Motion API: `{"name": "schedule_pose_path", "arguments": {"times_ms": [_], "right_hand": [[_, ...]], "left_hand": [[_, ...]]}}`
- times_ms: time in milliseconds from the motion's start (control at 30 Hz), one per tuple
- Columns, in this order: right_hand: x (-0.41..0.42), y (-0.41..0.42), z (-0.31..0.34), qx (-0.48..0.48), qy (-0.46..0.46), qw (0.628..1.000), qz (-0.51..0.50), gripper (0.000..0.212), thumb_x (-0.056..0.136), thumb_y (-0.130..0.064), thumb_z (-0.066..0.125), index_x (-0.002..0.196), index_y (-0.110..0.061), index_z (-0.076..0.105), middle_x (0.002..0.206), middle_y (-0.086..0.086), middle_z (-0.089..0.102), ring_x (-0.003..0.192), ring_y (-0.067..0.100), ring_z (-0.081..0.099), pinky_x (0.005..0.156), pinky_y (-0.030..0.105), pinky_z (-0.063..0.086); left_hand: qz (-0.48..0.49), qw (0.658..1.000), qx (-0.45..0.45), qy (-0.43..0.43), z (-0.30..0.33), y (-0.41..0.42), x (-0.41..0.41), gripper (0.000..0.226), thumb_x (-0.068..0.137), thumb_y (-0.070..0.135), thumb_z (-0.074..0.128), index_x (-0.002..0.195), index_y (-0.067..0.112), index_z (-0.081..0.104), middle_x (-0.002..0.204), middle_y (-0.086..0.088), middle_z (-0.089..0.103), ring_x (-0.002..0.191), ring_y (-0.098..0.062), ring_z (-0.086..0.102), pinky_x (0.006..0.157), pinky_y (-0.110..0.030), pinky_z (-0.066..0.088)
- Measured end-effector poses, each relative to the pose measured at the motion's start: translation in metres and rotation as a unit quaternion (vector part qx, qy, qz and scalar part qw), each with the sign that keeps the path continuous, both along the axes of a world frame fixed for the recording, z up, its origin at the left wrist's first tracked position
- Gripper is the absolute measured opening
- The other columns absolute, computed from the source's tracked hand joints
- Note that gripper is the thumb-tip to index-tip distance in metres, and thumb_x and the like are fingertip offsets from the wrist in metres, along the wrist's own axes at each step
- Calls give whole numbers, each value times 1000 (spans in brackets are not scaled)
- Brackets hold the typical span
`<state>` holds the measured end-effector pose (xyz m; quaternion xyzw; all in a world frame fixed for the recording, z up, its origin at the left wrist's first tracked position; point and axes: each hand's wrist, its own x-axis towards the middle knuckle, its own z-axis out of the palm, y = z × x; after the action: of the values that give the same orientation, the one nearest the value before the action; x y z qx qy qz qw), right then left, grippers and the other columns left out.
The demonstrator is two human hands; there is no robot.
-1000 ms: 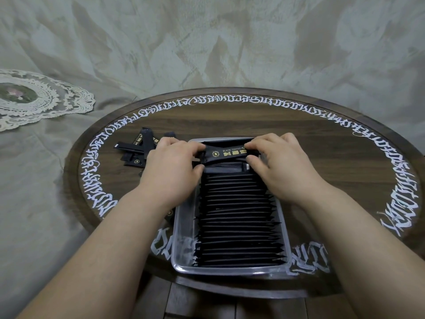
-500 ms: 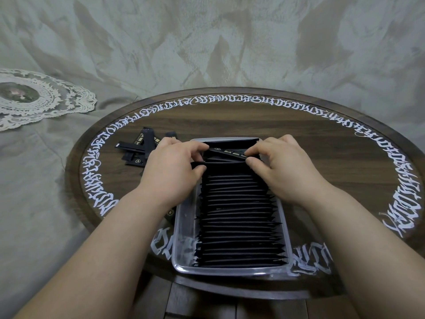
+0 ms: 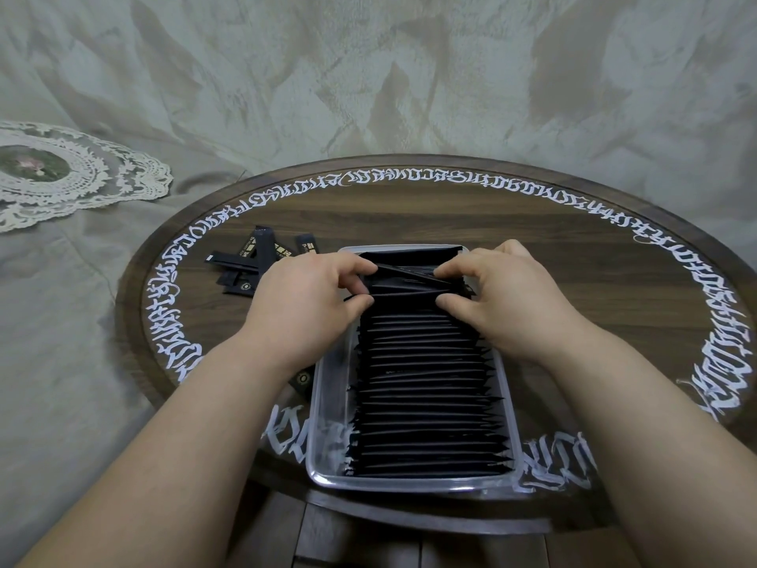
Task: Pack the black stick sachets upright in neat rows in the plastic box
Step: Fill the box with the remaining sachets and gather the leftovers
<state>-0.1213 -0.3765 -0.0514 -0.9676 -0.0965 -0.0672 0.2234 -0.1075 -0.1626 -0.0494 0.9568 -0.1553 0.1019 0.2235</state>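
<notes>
A clear plastic box [image 3: 327,407] stands on the round table, holding a long row of black stick sachets [image 3: 426,395] on edge. At the far end of that row, my left hand [image 3: 303,297] and my right hand [image 3: 508,297] pinch the two ends of the far sachets [image 3: 405,278], thumbs and fingertips curled round them. These far sachets lean slightly and sit down among the others. The box's far wall shows just beyond my fingers. Several loose black sachets [image 3: 250,264] lie on the table left of the box, partly hidden by my left hand.
The dark wooden round table [image 3: 573,256] carries a ring of white lettering. One more sachet [image 3: 303,381] peeks out under my left wrist beside the box. A lace doily [image 3: 61,174] lies on the grey cloth at far left.
The sachet held flat between both hands, label up, has been turned on edge and lowered into the far end of the row. Both hands stay at its ends.
</notes>
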Motion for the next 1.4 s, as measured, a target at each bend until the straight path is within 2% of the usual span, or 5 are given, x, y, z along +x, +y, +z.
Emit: {"name": "schedule_pose_path", "arguments": {"times_ms": [200,400,867,1100,1400], "right_hand": [[0,1,-2,0,-25,1000,-9,26,88,-33,61,114,-34,63,80,-19,48,101,10,40,81,28,39],[-1,-1,0,21,-36,999,-19,24,88,-34,61,112,-35,65,80,-9,50,101,9,43,76,24,35],[-7,-6,4,-4,-5,998,56,29,79,-49,61,102,-32,69,93,-14,62,98,11,35,75,20,27],[-6,-6,3,-15,15,999,39,39,71,-61,50,98,-38,66,89,-8,57,101,8,36,84,28,39],[-9,-6,7,-9,21,999,28,35,75,-57,59,101,-36,67,82,-11,49,99,6,37,78,25,39]], "left_hand": [[-8,998,-53,-38,-3,-3,-1,28,79,27,75,106,29,69,80,20,56,78,-1,55,80,-28,48],[24,998,-31,-51,-2,0,2,38,79,32,73,115,34,63,101,16,44,93,-5,45,82,-26,39],[-38,995,-42,78,12,7,-5,28,80,12,61,89,38,67,87,30,45,104,-4,44,90,-23,34],[-35,996,-20,80,6,5,-2,19,75,38,45,83,43,61,93,20,44,106,-3,37,102,-30,26],[-31,998,35,52,1,3,1,44,81,50,29,98,43,70,94,21,58,114,-2,36,104,-37,16]]}}
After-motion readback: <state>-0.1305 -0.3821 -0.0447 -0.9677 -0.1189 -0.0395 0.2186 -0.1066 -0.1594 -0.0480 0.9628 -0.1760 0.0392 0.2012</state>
